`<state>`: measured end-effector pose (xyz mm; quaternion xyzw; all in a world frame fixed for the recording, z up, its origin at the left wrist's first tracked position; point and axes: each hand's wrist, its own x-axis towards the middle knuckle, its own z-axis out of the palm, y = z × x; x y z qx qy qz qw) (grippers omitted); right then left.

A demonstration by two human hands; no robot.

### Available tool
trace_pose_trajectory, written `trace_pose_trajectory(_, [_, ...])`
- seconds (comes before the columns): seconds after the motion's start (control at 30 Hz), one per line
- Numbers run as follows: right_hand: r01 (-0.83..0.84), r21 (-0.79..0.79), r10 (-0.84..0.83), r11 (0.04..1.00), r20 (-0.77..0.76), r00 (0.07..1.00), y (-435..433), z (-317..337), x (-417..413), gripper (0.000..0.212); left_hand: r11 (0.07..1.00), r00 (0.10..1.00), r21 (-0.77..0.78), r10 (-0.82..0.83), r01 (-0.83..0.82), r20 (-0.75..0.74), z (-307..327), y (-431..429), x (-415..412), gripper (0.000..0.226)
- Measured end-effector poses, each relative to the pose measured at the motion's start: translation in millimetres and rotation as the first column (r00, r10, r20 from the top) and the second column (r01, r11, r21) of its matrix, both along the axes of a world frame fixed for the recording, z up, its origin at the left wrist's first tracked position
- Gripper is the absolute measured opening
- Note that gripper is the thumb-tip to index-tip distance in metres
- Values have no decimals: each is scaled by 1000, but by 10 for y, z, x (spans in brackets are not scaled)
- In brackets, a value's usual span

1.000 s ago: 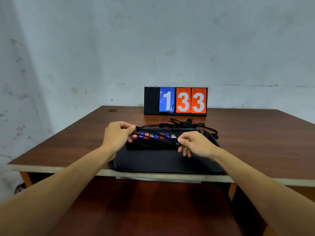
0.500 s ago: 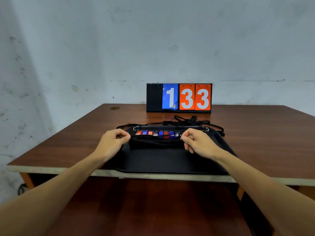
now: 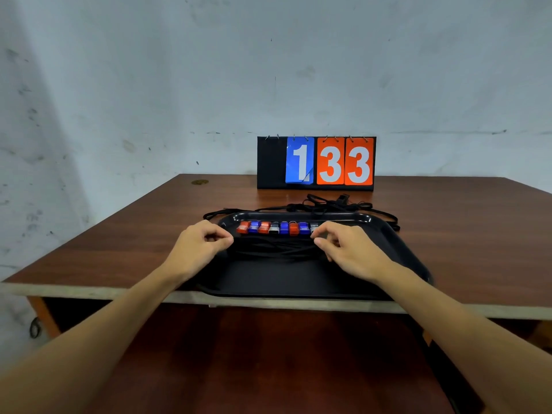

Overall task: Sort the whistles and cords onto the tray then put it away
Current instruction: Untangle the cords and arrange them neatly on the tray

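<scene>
Tray (image 3: 397,249): black, at the bench (image 3: 119,243) near edge, overhanging it slightly.
Whistles (image 3: 277,228): one row along the tray's 12 o'clock side.
Laid cords (image 3: 274,249): black bundle on the tray just below the whistles.
Left hand (image 3: 198,249): fingertips pinched together at the bundle's 9 o'clock end.
Right hand (image 3: 351,252): pinched at the 3 o'clock end.
Procedure: lower both ends evenly; keep the bundle straight and clear of the whistles.
Remaining cords (image 3: 331,204): tangled beyond the tray at 12 o'clock.

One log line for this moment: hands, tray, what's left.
left hand, right hand: laying cords | tray: whistles rowed | behind tray: cord tangle
</scene>
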<state>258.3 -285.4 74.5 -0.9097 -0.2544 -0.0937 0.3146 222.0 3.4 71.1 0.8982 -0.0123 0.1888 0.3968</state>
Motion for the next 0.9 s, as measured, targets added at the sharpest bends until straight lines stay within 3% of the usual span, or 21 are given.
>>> trace_pose_trajectory(0.13, [-9, -148, 17, 989, 49, 999, 24, -11, 17, 30, 999, 1000, 35, -2, 1, 26, -3, -13, 6, 8])
trace_pose_trajectory(0.33, [84, -271, -56, 959, 110, 992, 22, -25, 23, 19, 999, 999, 49, 19, -21, 42, -7, -1, 7, 12])
trace_pose_trajectory(0.5, [179, -259, -141, 949, 156, 978, -14, -20, 12, 17, 993, 999, 115, 31, -34, 22, -5, -3, 35, 12])
trace_pose_trajectory(0.73, [173, -231, -146, 957, 131, 981, 12, -8, 23, 14, 994, 999, 99, 39, -42, 26, -33, -2, 61, 10])
trace_pose_trajectory(0.9, [167, -193, -145, 967, 122, 982, 6, 12, -23, 24, 998, 999, 48, 24, -27, 48, -43, 14, 49, 14])
